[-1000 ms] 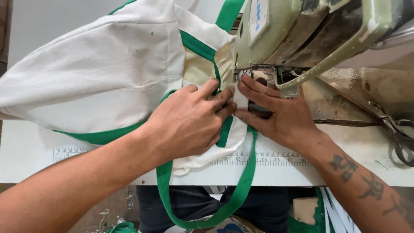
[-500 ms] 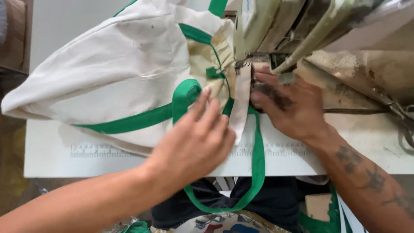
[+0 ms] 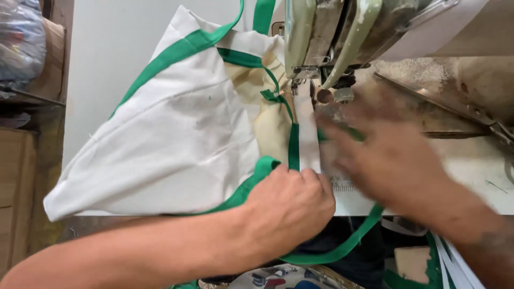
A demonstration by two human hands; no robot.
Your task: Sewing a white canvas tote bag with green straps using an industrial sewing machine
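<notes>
One bag (image 3: 176,144), white cloth with green trim (image 3: 184,47), lies spread on our worktop (image 3: 107,48), its seam end tucked under the head of the sewing machine (image 3: 326,32).

Handling, as we judge it: light, soft and limp, with no stiffness of its own; it will fold and slide wherever it is not pinned flat. The woven green strap (image 3: 342,247) looks firmer than the cloth and hangs in a loop off the near edge. Best hold, we think, is along the bound edge or on the white strip (image 3: 308,134) just before the needle, where the layers stack thickest.

Look: off-white panels, faintly creased, a few small specks; yellowish lining shows at the open mouth.

Our left hand (image 3: 292,206) is curled closed, knuckles up, gripping the bag's near edge at the green trim. Our right hand (image 3: 385,155) is blurred, fingers spread flat, just beside the strip; whether it presses on cloth we cannot tell.
</notes>
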